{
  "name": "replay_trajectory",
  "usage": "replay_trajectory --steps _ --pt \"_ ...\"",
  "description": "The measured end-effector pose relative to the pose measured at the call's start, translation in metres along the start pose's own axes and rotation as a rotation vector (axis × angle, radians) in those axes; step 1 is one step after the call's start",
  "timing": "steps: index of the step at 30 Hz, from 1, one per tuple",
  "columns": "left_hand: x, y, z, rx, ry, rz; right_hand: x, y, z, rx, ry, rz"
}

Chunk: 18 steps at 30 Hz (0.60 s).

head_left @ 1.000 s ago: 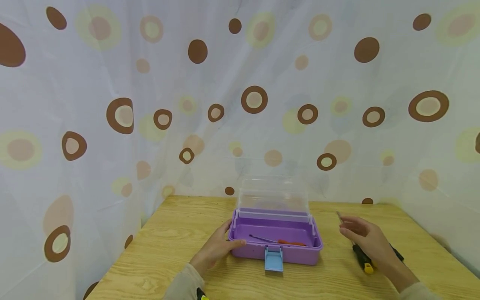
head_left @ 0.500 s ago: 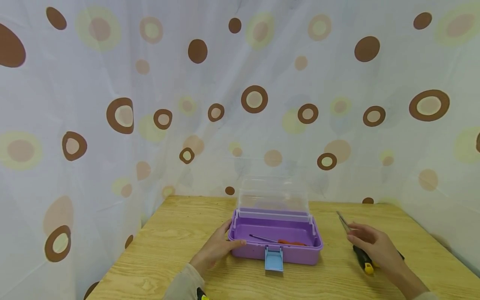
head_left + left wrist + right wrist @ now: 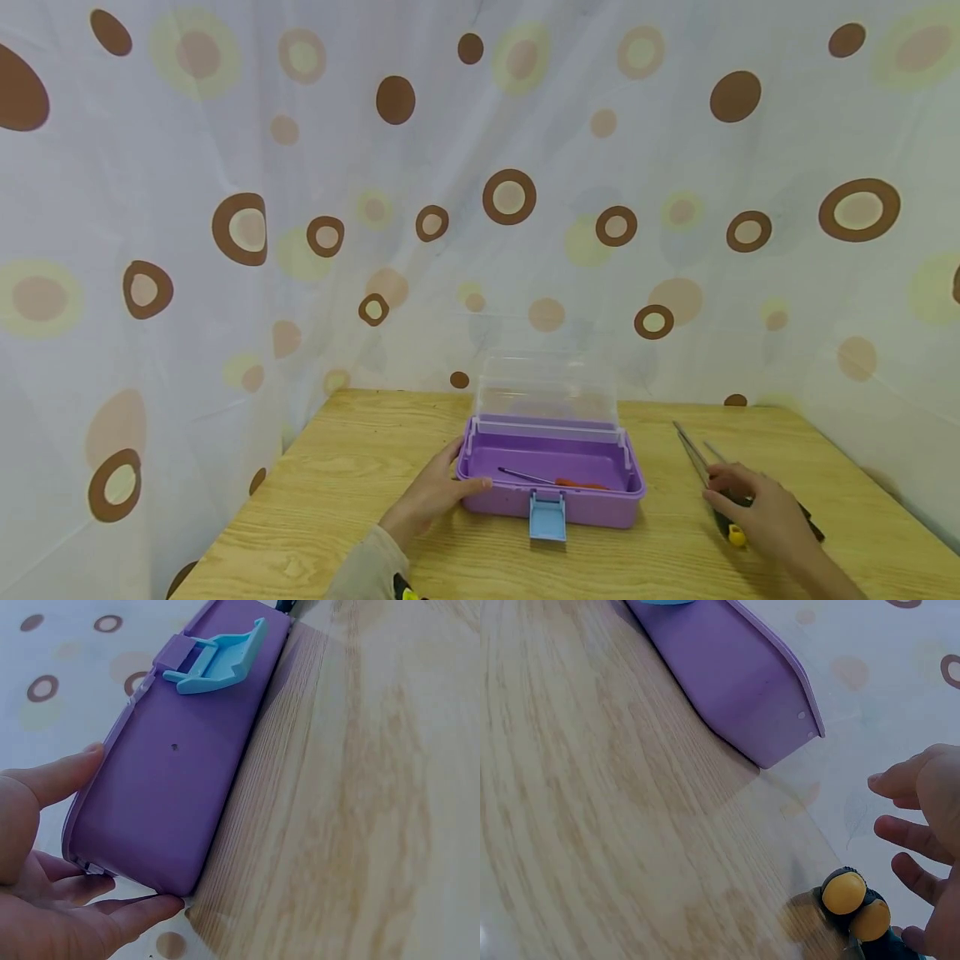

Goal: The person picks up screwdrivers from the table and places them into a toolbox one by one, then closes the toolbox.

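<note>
Over the table (image 3: 337,475), my loosely parted, apparently empty right hand (image 3: 768,517) has shifted right, by unboxed tools (image 3: 737,536); left hand (image 3: 427,500) grips the box (image 3: 161,787).

Whitish sheeting (image 3: 337,150) (spotted brown, peach and yellow) hangs on 3 sides of 1 wood-grained table (image 3: 337,483).

Our left hand (image 3: 429,498) grips the left end of the purple toolbox (image 3: 498,503), thumb on its front rim, fingers against its side. Our right hand (image 3: 761,512) hovers to the toolbox's right, fingers apart and loosely bent.
</note>
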State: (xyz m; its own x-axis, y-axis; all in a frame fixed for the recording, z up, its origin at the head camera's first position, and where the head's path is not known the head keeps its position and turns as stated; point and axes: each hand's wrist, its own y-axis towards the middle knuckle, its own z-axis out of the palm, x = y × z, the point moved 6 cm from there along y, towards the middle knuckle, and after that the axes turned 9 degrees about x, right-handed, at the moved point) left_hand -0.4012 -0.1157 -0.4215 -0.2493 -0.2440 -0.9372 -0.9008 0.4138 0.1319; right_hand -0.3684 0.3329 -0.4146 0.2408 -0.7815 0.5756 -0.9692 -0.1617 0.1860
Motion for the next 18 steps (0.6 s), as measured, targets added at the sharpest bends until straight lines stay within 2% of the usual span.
replay_trajectory --steps 7,13,18 --pt "-0.0008 -0.0009 0.0006 0.003 -0.011 -0.001 0.0016 -0.009 0.0019 -0.022 -0.087 0.009" --pt "-0.001 -0.0008 0.0007 -0.007 0.001 -0.01 -0.0043 -0.0096 0.0058 -0.003 -0.242 0.066" --pt "-0.0011 -0.001 0.0012 -0.01 0.012 -0.014 -0.0008 -0.0099 0.0069 -0.019 -0.359 0.057"
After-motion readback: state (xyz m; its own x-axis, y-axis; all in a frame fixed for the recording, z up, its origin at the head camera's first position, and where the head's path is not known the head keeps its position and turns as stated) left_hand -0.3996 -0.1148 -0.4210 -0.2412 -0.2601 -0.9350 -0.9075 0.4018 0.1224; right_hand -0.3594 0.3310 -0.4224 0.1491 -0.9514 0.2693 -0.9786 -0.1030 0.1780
